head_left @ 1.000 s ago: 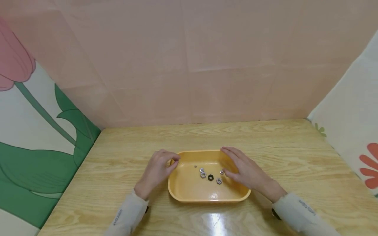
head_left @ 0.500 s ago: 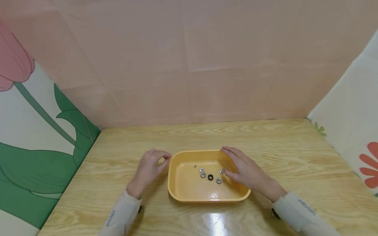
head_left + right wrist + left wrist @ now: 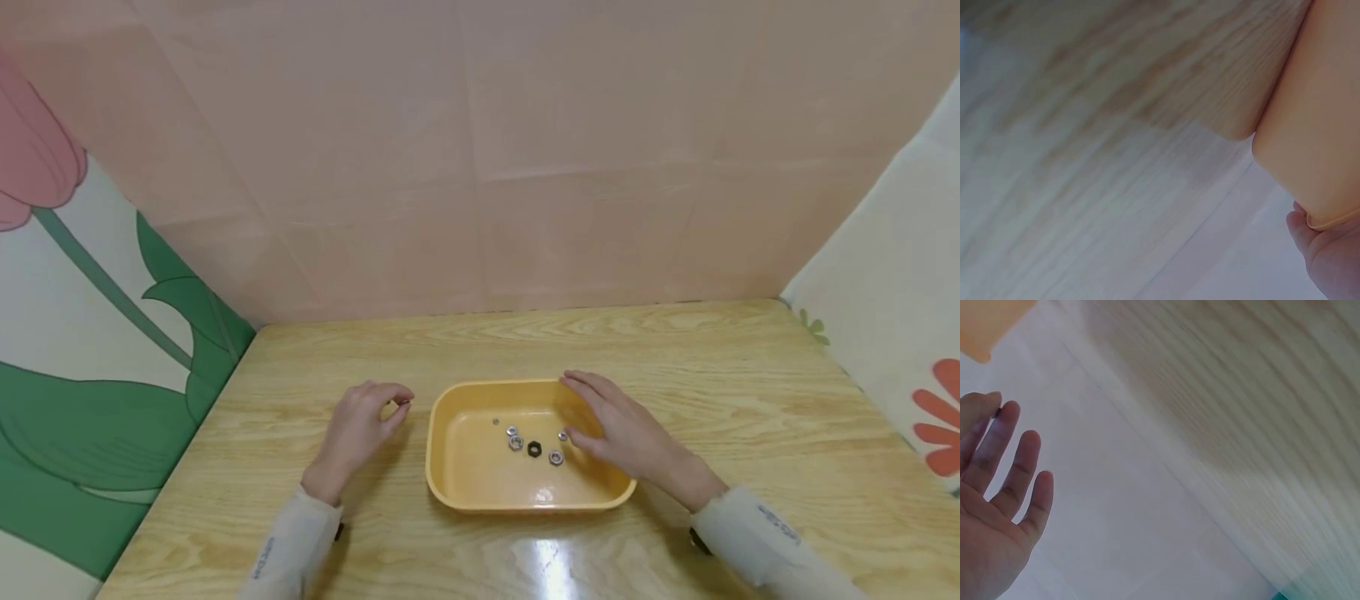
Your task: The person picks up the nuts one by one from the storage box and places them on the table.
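Observation:
In the head view my left hand is over the table, left of the yellow plastic tray. Its thumb and index finger pinch a tiny dark piece, mostly hidden and too small to name; the other fingers spread loosely. My right hand holds the tray's far right corner, with fingers over the rim and the thumb inside. On the tray floor lie a black hex nut and several silver nuts, among them one larger nut, one at the right and one by the thumb.
The tray stands on a wood-grain table. A plain pinkish sheet hangs behind it. Printed sheets flank both sides, with green leaves at left and a red flower at right.
My left hand has moved left from over the tray's left rim to above the table, still pinching the tiny piece. My right hand and the nuts in the tray stay put.

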Demonstrator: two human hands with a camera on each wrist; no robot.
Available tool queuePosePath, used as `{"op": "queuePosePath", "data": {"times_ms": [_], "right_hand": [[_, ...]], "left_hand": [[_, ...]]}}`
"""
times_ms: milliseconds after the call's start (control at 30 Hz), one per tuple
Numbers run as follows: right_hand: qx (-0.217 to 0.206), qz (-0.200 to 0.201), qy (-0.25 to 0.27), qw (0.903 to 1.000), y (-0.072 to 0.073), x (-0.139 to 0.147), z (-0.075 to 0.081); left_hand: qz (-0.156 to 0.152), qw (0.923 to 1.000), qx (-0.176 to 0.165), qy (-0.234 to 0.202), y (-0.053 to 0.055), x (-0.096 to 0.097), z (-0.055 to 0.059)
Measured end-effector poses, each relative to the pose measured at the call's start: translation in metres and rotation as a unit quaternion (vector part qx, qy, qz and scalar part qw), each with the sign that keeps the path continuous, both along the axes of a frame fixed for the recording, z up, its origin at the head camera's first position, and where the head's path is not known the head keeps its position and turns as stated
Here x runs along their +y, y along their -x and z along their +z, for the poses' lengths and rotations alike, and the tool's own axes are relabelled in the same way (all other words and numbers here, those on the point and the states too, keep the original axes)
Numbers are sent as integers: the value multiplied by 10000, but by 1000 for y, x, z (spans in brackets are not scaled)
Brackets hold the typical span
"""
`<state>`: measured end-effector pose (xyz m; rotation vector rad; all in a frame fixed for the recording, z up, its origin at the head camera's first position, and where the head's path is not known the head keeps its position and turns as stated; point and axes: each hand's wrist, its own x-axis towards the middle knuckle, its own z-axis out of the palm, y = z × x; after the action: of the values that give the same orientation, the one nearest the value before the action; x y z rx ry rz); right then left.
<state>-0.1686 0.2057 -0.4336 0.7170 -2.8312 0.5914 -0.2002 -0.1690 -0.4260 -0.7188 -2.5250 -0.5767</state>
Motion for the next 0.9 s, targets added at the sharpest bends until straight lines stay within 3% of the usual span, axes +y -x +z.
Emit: {"op": "queuePosePath", "data": {"times_ms": [267,500,900], "right_hand": [[168,73,50,9998,0,0,0],[-19,15,49,10000,0,1,1],[29,14,21,10000,-1,0,0]], "left_hand": [[282,9989,-311,211,-1,-11,-6],[473,9957,-709,352,1,-19,-9],[506,9889,-1269,588,8,-38,-8]]}}
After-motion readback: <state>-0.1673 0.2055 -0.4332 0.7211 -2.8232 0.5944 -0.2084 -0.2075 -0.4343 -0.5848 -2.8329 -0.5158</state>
